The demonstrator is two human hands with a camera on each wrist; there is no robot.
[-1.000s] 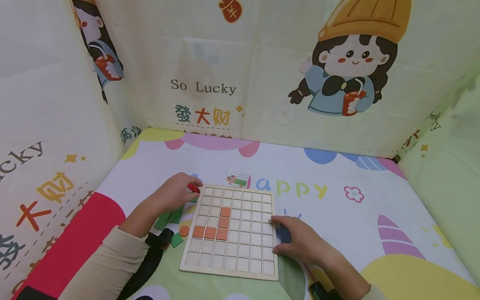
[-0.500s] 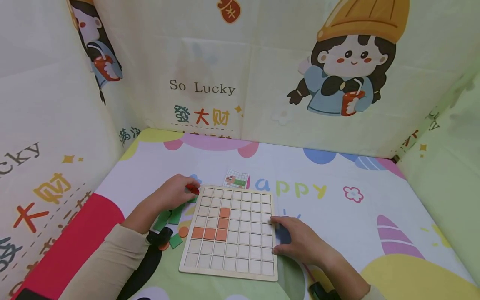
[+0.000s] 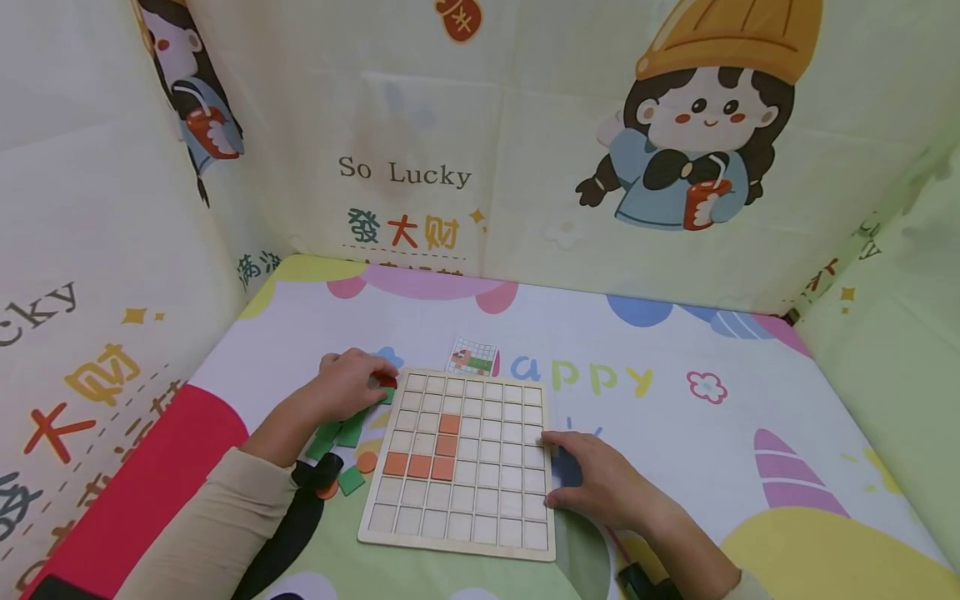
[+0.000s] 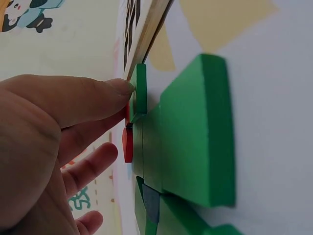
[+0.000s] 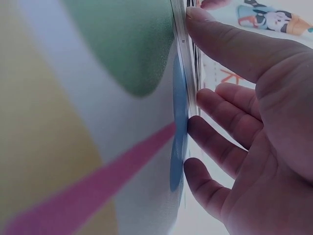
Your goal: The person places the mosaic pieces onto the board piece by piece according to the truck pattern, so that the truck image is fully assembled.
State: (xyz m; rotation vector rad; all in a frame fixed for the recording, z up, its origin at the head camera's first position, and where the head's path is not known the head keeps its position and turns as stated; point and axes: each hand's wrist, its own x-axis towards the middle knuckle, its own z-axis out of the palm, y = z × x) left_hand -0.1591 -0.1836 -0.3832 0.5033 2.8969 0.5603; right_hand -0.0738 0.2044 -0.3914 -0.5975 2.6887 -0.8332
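Observation:
In the head view my left hand (image 3: 348,383) is at the upper left corner of a wooden grid board (image 3: 487,508), thumb and index finger bent around a small red piece (image 3: 387,382). The left wrist view shows the thumb tip against a small green tile (image 4: 141,90), and the index fingertip by the red piece behind it. The other left fingers are loose. My right hand (image 3: 600,479) rests its thumb and fingertips on the board's right edge, fingers relaxed. Several orange square tiles (image 3: 444,468) fill cells in the board's left half.
Green pieces (image 3: 351,431) lie left of the board, with an orange round piece (image 3: 366,462) and a green square (image 3: 351,480) nearer. A small grid picture card (image 3: 472,357) lies behind the board. Patterned cloth walls (image 3: 525,167) surround the table.
The red piece at my left fingertips sits lower and shows less, and a green tile has come into sight beside it. The right hand and the board stay as they were.

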